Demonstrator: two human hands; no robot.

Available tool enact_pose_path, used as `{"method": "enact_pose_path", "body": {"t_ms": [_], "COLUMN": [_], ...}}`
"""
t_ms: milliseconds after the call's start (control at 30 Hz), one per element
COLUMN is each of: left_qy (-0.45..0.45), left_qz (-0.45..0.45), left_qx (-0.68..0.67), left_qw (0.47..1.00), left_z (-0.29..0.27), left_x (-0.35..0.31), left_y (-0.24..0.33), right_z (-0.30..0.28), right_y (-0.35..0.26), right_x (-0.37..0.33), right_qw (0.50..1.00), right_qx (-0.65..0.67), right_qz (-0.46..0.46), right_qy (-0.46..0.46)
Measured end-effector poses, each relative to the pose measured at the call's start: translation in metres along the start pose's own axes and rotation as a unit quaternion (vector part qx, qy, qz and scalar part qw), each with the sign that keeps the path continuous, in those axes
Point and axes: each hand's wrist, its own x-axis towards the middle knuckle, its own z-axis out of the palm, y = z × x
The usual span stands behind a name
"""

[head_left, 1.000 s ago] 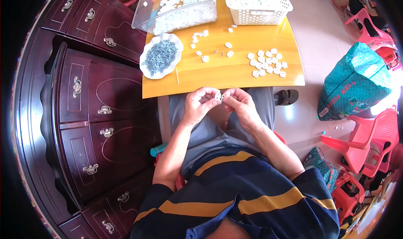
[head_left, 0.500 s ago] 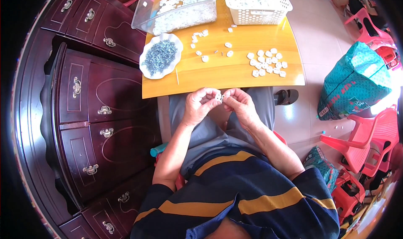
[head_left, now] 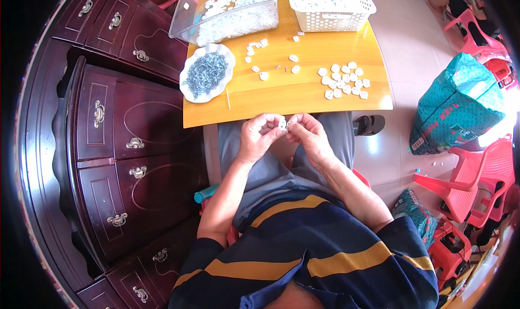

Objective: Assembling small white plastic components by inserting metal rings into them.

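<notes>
Just past the table's near edge, over my lap, my left hand (head_left: pixel 257 138) pinches a small white plastic piece (head_left: pixel 282 124) between thumb and fingers. My right hand (head_left: pixel 310 137) is closed at the piece's right side, fingertips pressed together. Whatever those fingertips hold is too small and covered to make out. On the table (head_left: pixel 281 97), a group of similar white pieces (head_left: pixel 346 78) lies to the right, with a few more scattered in the middle. A scalloped white plate (head_left: pixel 229 76) at the left holds a heap of small grey metal screws (head_left: pixel 205 75).
At the table's far side stand a clear plastic bin (head_left: pixel 187 24) and a cream perforated basket (head_left: pixel 330 21), both full of white pieces. Dark wooden drawers (head_left: pixel 141 114) line the left. A teal bag (head_left: pixel 455 105) and red plastic chairs (head_left: pixel 466 173) are on the right.
My right fingertips have drawn slightly closer to the white piece and shifted a little around its right side. My left hand keeps its pinch, nearly still.
</notes>
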Motion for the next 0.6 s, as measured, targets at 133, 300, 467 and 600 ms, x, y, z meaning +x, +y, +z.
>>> {"method": "enact_pose_path", "body": {"t_ms": [133, 300, 467, 600], "left_qy": [0.011, 0.014, 0.014, 0.017], "left_qz": [-0.005, 0.010, 0.011, 0.022], "left_qx": [0.014, 0.042, 0.060, 0.074], "left_qw": [1.000, 0.999, 0.998, 0.997], "left_z": [0.0009, 0.0035, 0.0065, 0.0049], "left_x": [-0.0008, -0.0004, 0.0003, 0.0011], "left_y": [-0.0005, -0.0010, 0.0014, 0.0016], "right_z": [-0.0006, -0.0015, -0.0024, -0.0030], "right_y": [0.0013, 0.0030, 0.0046, 0.0043], "right_x": [0.0007, 0.0008, 0.0011, 0.0018], "right_qw": [1.000, 1.000, 1.000, 0.999], "right_qx": [-0.010, 0.000, 0.004, 0.027], "right_qz": [-0.011, -0.014, -0.022, -0.008], "right_qy": [0.000, 0.011, 0.018, 0.016]}}
